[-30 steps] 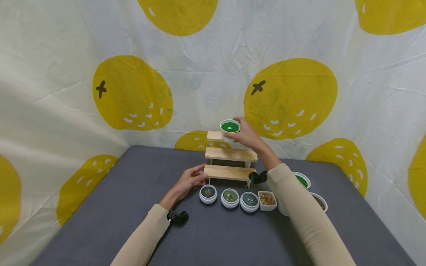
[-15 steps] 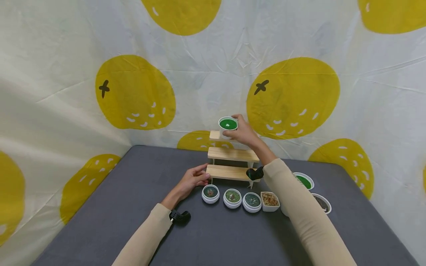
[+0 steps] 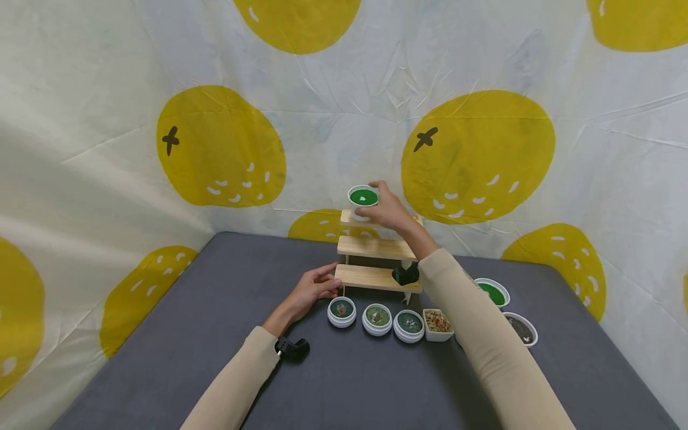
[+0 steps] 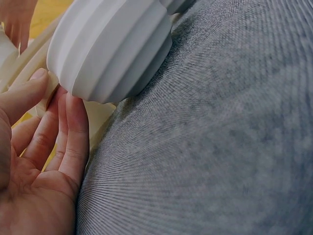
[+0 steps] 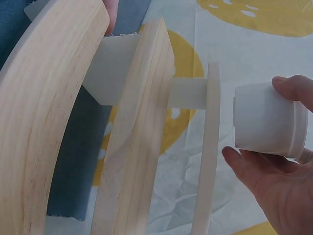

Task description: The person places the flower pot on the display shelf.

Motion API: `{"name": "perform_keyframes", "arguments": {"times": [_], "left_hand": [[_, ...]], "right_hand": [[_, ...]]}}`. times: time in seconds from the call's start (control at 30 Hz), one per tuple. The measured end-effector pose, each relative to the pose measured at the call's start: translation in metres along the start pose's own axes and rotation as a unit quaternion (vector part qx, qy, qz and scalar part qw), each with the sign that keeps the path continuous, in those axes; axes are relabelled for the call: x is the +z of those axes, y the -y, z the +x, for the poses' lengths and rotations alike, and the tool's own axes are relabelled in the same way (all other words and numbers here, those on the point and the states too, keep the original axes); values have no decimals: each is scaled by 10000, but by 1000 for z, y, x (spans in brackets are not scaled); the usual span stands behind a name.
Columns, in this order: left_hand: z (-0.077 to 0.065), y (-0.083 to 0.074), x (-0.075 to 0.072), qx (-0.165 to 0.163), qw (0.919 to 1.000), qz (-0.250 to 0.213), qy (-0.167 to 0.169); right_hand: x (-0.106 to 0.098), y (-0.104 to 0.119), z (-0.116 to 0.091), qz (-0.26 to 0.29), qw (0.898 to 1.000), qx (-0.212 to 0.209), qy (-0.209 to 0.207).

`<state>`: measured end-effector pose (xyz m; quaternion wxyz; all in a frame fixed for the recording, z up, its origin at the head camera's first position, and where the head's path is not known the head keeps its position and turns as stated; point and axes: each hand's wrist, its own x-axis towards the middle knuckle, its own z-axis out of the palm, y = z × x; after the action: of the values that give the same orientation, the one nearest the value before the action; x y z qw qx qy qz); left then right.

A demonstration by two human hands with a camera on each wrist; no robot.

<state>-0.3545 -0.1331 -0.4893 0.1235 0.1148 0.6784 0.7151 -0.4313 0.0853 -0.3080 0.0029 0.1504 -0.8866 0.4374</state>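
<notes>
My right hand [image 3: 392,210] holds a small white pot [image 3: 363,197] with a green top, upright just above the left part of the top shelf [image 3: 348,217] of a three-step wooden stand. In the right wrist view, a narrow gap separates the pot's base [image 5: 244,120] from that shelf's edge [image 5: 212,122]. Thumb and fingers of my left hand [image 3: 310,292] pinch the left end of the lowest shelf [image 3: 362,276]. Beside those fingers, in the left wrist view, stands a ribbed white pot [image 4: 112,49].
Three round white pots, the leftmost [image 3: 341,312] near my left hand, line up before the stand with a square dish [image 3: 438,322] of brown bits. A green-topped pot [image 3: 493,292] and a dark-filled one [image 3: 522,329] stand right, partly behind my right sleeve. Behind hangs a patterned cloth [image 3: 344,143].
My right hand has carried the green-topped pot a little left and up over the top shelf. My left hand stays at the lowest shelf; the head view has shifted slightly.
</notes>
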Motion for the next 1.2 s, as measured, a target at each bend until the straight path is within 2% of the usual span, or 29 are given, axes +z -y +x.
{"name": "perform_keyframes", "arguments": {"times": [0.3,0.67,1.0,1.2], "left_hand": [[-2,-2,-1,33,10000,2,7],[-2,-4,-1,124,9998,-32,117],[0,-2,-1,14,9999,-99,58],[0,-1,0,56,10000,-44,64]], "right_hand": [[1,1,5,-22,9999,4,109],[-1,2,6,249,9993,209,180],[5,1,8,61,9995,196,244],[6,-1,8,-18,9995,240,197]]}}
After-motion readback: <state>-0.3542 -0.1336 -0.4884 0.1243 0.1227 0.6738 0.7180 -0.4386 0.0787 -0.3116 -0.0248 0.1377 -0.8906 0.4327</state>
